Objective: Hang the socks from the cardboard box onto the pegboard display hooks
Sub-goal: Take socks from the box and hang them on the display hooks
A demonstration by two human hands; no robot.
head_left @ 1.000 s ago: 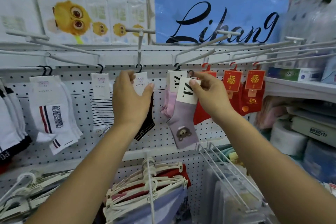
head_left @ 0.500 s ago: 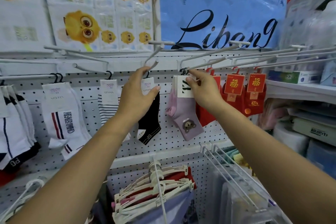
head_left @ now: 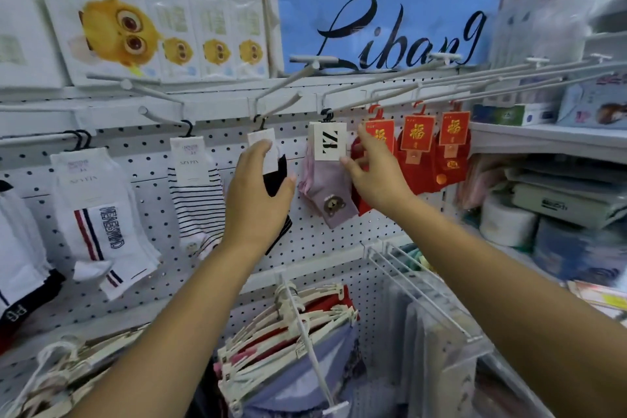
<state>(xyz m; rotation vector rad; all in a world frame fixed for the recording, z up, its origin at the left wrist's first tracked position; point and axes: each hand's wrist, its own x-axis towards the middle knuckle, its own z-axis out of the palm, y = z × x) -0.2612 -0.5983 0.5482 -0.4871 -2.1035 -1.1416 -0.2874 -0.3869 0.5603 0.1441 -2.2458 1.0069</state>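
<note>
A lilac sock with a bear face and a white "ZA" tag hangs by its black clip from a long white hook on the pegboard. My right hand is just right of it with fingers spread, the thumb tip by the tag's lower corner. My left hand lies loosely over a hanging black sock and its white tag, fingers apart. The cardboard box is out of view.
White socks and a striped sock hang to the left, red socks to the right. Several bare hooks jut out overhead. Below are clothes on hangers and wire prongs. A stocked shelf stands at right.
My right hand slid the lilac sock's clip back along the hook, let go and drew away to the right. My left hand dropped from the hook to the black sock.
</note>
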